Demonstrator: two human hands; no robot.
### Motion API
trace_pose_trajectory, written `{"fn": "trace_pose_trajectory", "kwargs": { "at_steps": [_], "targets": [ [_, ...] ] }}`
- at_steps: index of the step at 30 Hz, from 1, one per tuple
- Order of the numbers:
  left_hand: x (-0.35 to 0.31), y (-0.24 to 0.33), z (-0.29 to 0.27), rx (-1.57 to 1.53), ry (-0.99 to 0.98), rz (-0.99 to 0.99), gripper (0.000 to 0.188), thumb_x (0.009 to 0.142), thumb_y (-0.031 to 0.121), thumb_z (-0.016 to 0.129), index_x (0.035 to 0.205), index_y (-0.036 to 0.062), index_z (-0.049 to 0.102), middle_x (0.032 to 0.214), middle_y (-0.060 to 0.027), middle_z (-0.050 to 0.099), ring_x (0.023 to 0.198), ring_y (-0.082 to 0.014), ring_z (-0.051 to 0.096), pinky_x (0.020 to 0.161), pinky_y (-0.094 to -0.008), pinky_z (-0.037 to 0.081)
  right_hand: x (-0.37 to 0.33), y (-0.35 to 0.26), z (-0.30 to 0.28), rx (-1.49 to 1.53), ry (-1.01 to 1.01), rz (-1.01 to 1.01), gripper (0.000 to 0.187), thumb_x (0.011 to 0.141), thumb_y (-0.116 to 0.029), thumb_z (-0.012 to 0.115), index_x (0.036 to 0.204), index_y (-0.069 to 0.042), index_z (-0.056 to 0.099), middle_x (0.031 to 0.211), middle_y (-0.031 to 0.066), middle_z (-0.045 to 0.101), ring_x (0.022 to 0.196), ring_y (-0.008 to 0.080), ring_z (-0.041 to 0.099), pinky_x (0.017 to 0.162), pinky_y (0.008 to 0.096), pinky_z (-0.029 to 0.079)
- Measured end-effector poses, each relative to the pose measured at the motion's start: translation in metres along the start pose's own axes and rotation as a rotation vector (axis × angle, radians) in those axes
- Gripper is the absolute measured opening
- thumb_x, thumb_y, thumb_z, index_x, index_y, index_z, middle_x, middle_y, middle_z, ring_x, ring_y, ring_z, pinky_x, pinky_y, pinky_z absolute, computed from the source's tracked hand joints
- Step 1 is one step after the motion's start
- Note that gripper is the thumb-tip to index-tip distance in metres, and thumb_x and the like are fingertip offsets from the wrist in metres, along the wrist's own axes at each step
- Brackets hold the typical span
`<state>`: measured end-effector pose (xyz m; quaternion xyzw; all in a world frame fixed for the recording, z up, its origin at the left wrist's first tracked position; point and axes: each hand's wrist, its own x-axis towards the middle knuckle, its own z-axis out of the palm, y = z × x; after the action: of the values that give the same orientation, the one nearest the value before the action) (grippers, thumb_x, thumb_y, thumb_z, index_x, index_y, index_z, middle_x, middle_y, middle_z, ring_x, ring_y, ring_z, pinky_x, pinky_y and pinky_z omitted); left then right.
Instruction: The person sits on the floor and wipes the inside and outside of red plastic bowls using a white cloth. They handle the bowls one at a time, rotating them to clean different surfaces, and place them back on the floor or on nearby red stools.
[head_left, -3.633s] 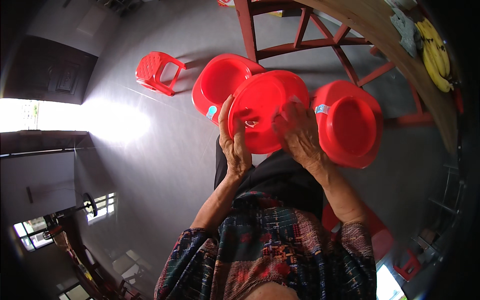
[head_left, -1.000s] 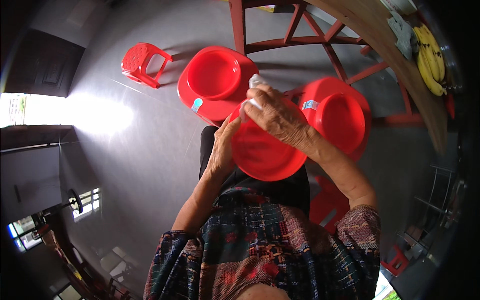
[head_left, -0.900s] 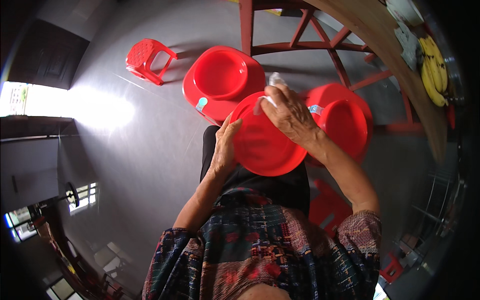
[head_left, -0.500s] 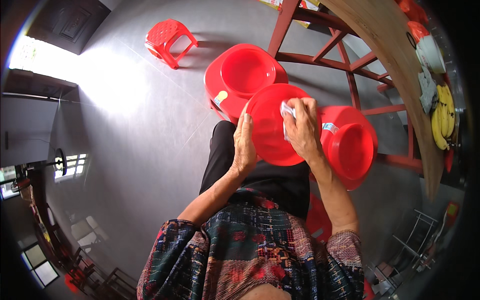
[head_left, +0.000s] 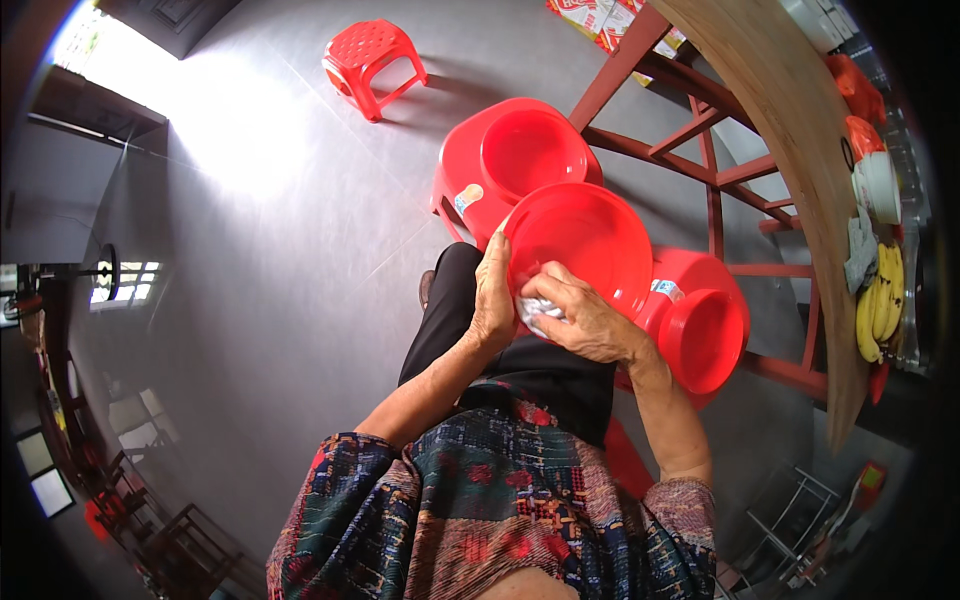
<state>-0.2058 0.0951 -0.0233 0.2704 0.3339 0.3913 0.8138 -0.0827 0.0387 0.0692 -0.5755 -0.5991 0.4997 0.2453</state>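
Above my lap I hold a round red plastic plate (head_left: 590,225), tilted so its hollow inner face shows. My left hand (head_left: 492,292) grips its left rim, thumb on the edge and the other fingers mostly hidden behind it. A crumpled white cloth (head_left: 540,312) is bunched under the fingers of my right hand (head_left: 583,318), which presses it against the plate's lower left inside. Just beyond, a similar red plate (head_left: 532,152) rests on a red plastic stool (head_left: 462,160). Another red plate (head_left: 705,340) sits on a second red stool (head_left: 690,272) to the right.
A small red stool (head_left: 372,58) stands on the grey floor farther off. On the right is a wooden table (head_left: 775,120) with dark red legs, bearing bananas (head_left: 880,305), a grey cloth (head_left: 860,250) and a white container (head_left: 877,188). Colourful packages (head_left: 600,22) lie beneath its far end.
My right hand has moved the cloth from the plate's right inside to its lower left. The plate is turned more toward me, and the whole view has shifted slightly.
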Motion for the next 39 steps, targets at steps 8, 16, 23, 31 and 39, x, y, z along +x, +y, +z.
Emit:
{"fn": "trace_pose_trajectory", "kwargs": {
  "at_steps": [8,16,23,31,39],
  "targets": [
    [-0.003,-0.016,0.017,0.206,0.004,0.136,0.045,0.103,0.035,0.030,0.125,0.0007,0.049,0.114,-0.0059,0.056,0.105,-0.0140,0.053,0.092,-0.0292,0.043,0.035,0.022,0.011,0.214,0.611,0.012,0.017,0.083,0.000,0.057,0.100,-0.003,0.055,0.099,0.0125,0.050,0.093,0.0237,0.055,0.081,0.0339,0.045],
    [0.013,0.028,0.013,0.143,-0.033,0.177,0.049,0.102,0.033,0.035,0.138,0.0003,0.041,0.127,-0.0101,0.052,0.117,-0.0171,0.047,0.101,-0.0294,0.035,0.017,-0.007,-0.002,-0.064,0.160,-0.104,0.020,0.076,-0.003,0.058,0.095,-0.003,0.053,0.093,0.0157,0.050,0.087,0.0338,0.057,0.074,0.0417,0.047],
    [0.019,0.030,0.004,0.191,0.027,0.166,0.046,0.102,0.029,0.038,0.136,-0.0008,0.044,0.128,-0.0093,0.052,0.118,-0.0154,0.046,0.103,-0.0284,0.033,-0.013,0.015,-0.005,-0.777,0.161,-0.237,0.026,0.069,-0.007,0.067,0.092,-0.007,0.056,0.085,0.0094,0.051,0.082,0.0265,0.054,0.070,0.0396,0.045],
    [0.002,0.056,0.025,1.214,0.060,0.772,0.050,0.087,0.035,0.064,0.128,0.0097,0.054,0.120,-0.0138,0.056,0.124,-0.0281,0.046,0.106,-0.0370,0.034,-0.024,0.003,-0.035,-0.886,0.182,-0.322,0.017,0.070,-0.005,0.065,0.084,-0.010,0.058,0.078,0.0062,0.052,0.077,0.0238,0.054,0.066,0.0382,0.043],
    [-0.017,0.098,0.042,1.490,-0.671,0.527,0.034,0.075,0.033,0.076,0.070,0.0048,0.057,0.066,-0.0047,0.061,0.068,-0.0220,0.063,0.070,-0.0378,0.048,-0.036,-0.023,-0.090,-0.213,0.316,-0.528,0.037,0.069,-0.003,0.076,0.100,-0.006,0.058,0.091,0.0066,0.059,0.084,0.0226,0.059,0.075,0.0323,0.048]
  ]
}}
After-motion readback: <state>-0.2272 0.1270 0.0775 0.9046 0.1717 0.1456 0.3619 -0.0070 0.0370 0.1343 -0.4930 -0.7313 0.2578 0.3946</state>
